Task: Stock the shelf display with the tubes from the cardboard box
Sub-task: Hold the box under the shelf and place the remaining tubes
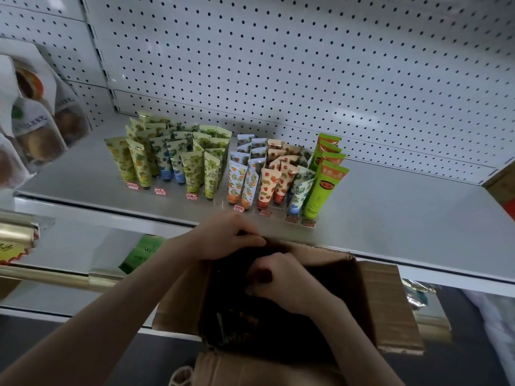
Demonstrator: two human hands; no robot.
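Hands (281, 282) at open cardboard box (390, 302)

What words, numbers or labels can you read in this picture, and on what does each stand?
Nothing can be read for certain.
On the price tags: too small.
On the green tubes, orange labels: blurred.
On the packets, left: characters, blurred.
On the yellow sign, far left: cut off.
On the green packet, lower left: blurred.
On the box: no print shows.
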